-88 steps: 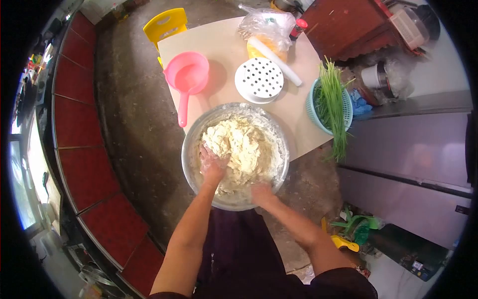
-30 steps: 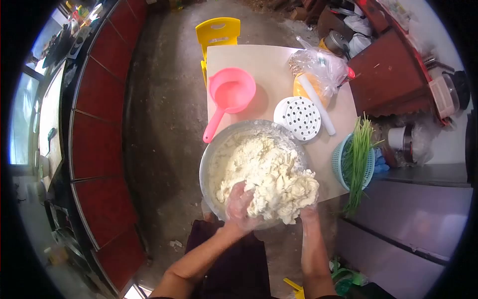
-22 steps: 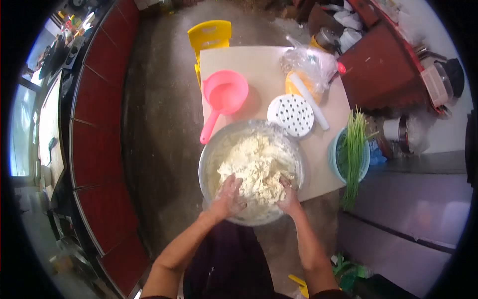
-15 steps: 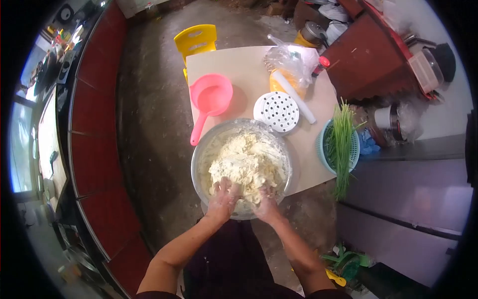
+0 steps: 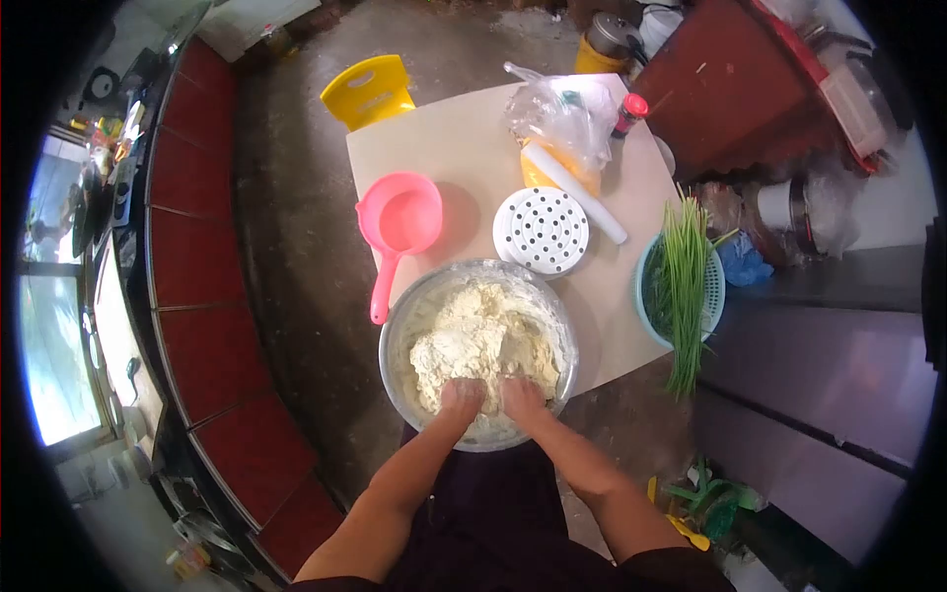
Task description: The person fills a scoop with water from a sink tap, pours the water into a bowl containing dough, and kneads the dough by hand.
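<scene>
A large metal bowl [image 5: 392, 370] at the table's front edge holds a lumpy mass of pale, floury dough [image 5: 464, 335]. Both hands are inside it, side by side at the near part of the dough. My left hand [image 5: 462, 397] presses into the dough, its fingers curled down and partly buried. Close to its right, my right hand [image 5: 521, 397] is closed against the dough too, fingertips hidden. Behind the bowl lie a pink ladle [image 5: 402, 219] and a white disc with dark holes [image 5: 541, 231].
On the table [image 5: 444, 133] are a white roll [image 5: 577, 192], plastic bags [image 5: 562, 123] and a red-capped jar [image 5: 629, 114]. A blue basket [image 5: 651, 296] of long green stalks [image 5: 686, 286] stands at the right edge. A yellow chair [image 5: 370, 94] is behind.
Both hands lifted and turned part of the dough, then came down and closer together, pressing into it at the bowl's near side. The camera view has shifted.
</scene>
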`<control>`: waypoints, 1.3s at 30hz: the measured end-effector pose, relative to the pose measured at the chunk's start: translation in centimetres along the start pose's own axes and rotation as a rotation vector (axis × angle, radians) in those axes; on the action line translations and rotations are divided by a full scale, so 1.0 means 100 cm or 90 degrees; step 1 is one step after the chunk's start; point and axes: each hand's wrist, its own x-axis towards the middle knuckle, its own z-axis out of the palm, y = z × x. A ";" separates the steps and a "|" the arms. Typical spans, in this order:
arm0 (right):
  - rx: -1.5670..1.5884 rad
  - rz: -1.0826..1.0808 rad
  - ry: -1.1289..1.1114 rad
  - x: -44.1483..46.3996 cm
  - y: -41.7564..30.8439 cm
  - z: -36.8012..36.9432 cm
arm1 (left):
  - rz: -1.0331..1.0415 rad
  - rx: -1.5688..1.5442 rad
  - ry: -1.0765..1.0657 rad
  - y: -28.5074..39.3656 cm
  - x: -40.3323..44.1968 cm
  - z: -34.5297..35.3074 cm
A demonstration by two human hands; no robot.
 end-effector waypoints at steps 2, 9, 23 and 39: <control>0.022 -0.056 0.021 0.007 0.012 0.004 | 0.005 0.029 -0.016 0.002 0.005 0.002; 0.113 0.103 0.035 -0.004 -0.010 -0.004 | -0.026 -0.155 -0.128 -0.008 0.011 0.005; 0.775 0.228 0.477 -0.067 -0.064 0.068 | 0.074 -0.338 -0.072 -0.090 0.069 -0.108; 1.077 0.239 0.206 -0.016 0.036 0.057 | 0.104 -0.533 -0.302 -0.062 0.122 -0.090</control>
